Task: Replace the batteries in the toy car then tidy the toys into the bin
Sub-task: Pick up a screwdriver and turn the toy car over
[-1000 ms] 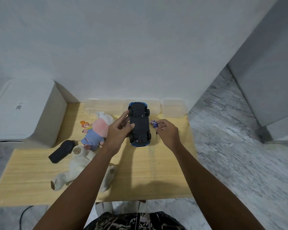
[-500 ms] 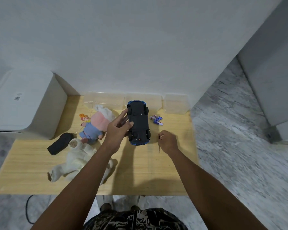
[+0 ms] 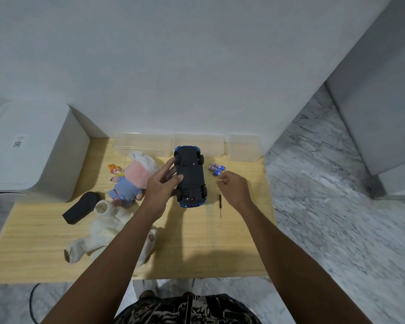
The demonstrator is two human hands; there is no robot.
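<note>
Since half a second ago the right hand point(image 3: 235, 189) has let go of the thin screwdriver point(image 3: 219, 205) and lifted toward twelve o'clock, so that the tool now lies alone on the wooden table point(image 3: 197, 249) just at the hand's seven o'clock, while the hand hovers with fingers loosely curled and nothing in them, close below the batteries point(image 3: 216, 169). Those small blue-and-white cells sit in a cluster at the toy car's three o'clock, apart from it. The toy car point(image 3: 190, 180) lies upside down near the middle of the table, its dark underside and four wheels facing up, blue bodywork showing at both ends. The left hand point(image 3: 160, 187) steadies it from the nine o'clock side, fingers spread and lightly bent against the chassis and the wheel edge. At the car's nine o'clock lies a pink and blue plush doll point(image 3: 131, 181), and at its seven o'clock a white plush toy point(image 3: 108, 228) sprawls partly under the left forearm. A black remote point(image 3: 80, 208) rests at the doll's eight o'clock. Clear plastic bins point(image 3: 145, 144) line the wall at twelve o'clock.
</note>
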